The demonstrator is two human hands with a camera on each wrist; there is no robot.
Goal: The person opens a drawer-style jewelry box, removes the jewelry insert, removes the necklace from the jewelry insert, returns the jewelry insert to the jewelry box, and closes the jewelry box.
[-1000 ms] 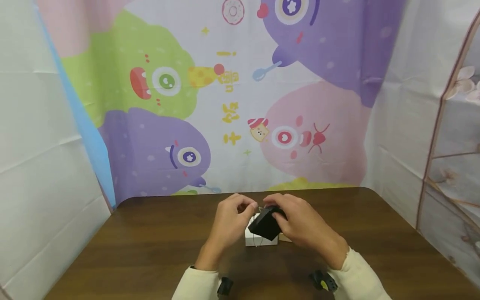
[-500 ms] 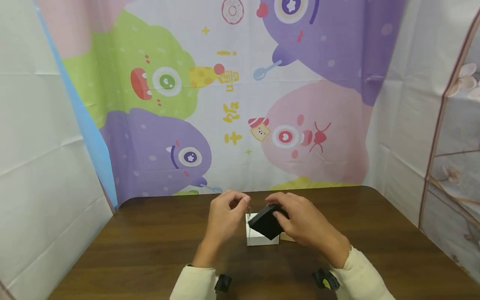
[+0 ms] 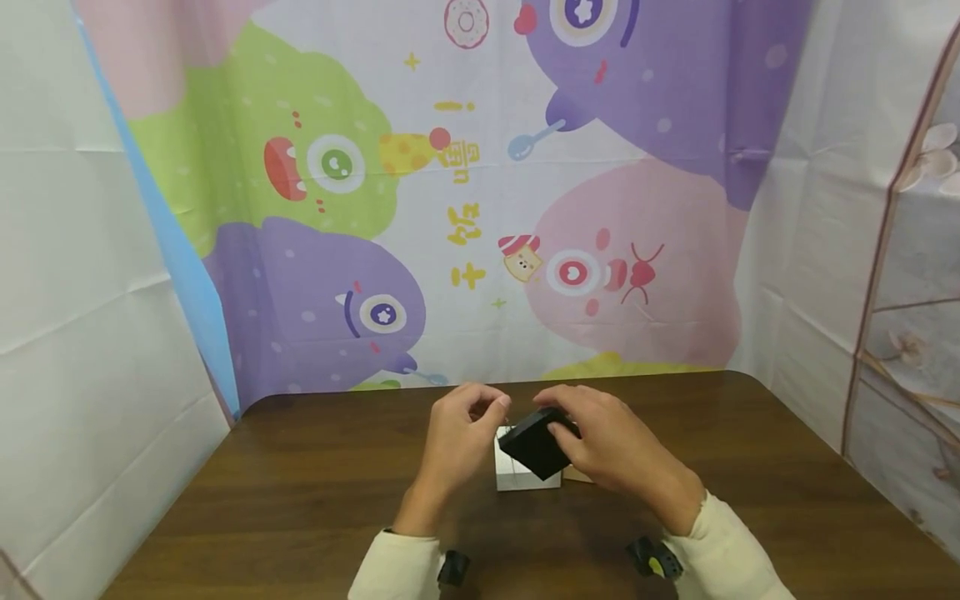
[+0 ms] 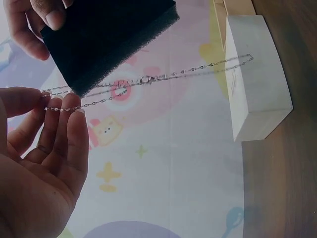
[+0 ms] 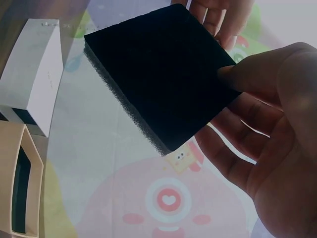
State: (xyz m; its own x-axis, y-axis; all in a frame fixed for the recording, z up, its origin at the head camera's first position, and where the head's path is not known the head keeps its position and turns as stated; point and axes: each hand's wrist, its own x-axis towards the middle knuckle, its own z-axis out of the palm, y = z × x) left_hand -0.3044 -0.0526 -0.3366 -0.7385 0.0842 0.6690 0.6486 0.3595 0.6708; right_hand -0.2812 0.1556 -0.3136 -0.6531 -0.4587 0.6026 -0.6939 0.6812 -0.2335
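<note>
My left hand (image 3: 459,442) pinches a thin silver chain necklace (image 4: 147,79) between thumb and fingertips, and the chain hangs in a long loop. In my right hand (image 3: 615,437) is a flat black foam pad (image 3: 536,448), gripped by one side between thumb and fingers and held tilted. Its porous edge shows in both wrist views. The chain passes close by the pad's lower corner in the left wrist view. Behind and below the pad, a white box (image 3: 517,482) sits on the table, partly covered by it in the head view.
Beside the white box on the table stands an open light-tan box (image 5: 33,188) with a dark inside, mostly hidden in the head view. The brown wooden table (image 3: 315,500) ends at a cartoon-printed curtain (image 3: 480,333). Pale curtains hang at both sides.
My left hand first drew left from the pad with the chain, then came partly back right. The chain now hangs below the fingers. My right hand and the pad have barely moved.
</note>
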